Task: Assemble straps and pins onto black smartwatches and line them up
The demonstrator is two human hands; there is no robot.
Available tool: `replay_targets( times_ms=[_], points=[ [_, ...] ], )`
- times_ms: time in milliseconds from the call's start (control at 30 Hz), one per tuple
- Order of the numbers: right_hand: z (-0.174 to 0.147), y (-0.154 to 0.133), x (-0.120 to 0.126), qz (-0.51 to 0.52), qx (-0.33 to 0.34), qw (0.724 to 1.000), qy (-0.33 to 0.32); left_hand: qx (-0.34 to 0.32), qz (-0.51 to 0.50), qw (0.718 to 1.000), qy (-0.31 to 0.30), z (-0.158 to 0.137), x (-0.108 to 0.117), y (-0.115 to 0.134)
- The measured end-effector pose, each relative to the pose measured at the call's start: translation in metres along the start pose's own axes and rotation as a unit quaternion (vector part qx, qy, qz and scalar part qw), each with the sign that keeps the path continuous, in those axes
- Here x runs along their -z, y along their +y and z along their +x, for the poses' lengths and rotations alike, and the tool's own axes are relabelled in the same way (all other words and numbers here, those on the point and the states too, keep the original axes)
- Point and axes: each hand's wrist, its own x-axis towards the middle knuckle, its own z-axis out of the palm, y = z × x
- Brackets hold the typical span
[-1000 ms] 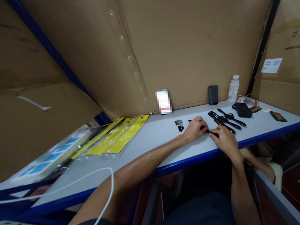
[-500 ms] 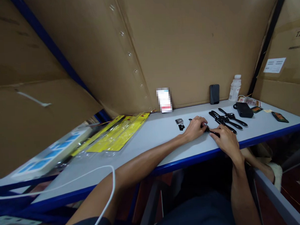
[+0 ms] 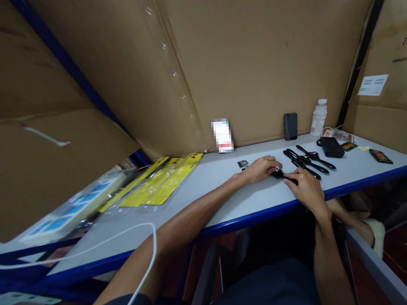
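A black spokeshave [image 3: 277, 172] lies low over the table between my hands. My right hand [image 3: 304, 182] is closed around its right handle. My left hand [image 3: 264, 168] has its fingers bent and pinched at the tool's middle, by a small silver part; the palm covers the left handle. Just left of that hand, a flat metal blade piece [image 3: 243, 164] lies on the table, with a small dark part partly hidden by my wrist. Several more black spokeshaves [image 3: 308, 159] lie in a loose pile beyond my right hand.
Yellow-carded clear packs [image 3: 160, 181] and a white box with blue panels [image 3: 71, 207] lie left. A lit phone [image 3: 223, 136], a dark phone [image 3: 290, 126] and a bottle [image 3: 319, 118] stand at the cardboard wall. A black case [image 3: 331, 147] lies right. A white cable [image 3: 126, 231] crosses my left arm.
My left hand has shifted slightly left and uncovered more of the spokeshave's middle; a silver part now shows there. My right hand keeps its hold on the handle.
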Motion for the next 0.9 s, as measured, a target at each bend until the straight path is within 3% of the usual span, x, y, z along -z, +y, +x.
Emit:
replay_targets(
  times_ms=[367, 667, 900],
  points=[
    [0.001, 0.003, -0.002, -0.001, 0.008, 1.000, 0.003, 0.032, 0.041, 0.998, 0.026, 0.000, -0.006, 0.001],
    [0.000, -0.001, 0.000, 0.000, 0.000, 1.000, -0.001, 0.107, -0.007, 0.993, 0.051, 0.005, -0.011, 0.007],
    [0.000, 0.000, 0.000, 0.004, 0.002, 1.000, 0.000, 0.094, -0.021, 0.994, 0.052, 0.006, -0.009, 0.011]
  ],
)
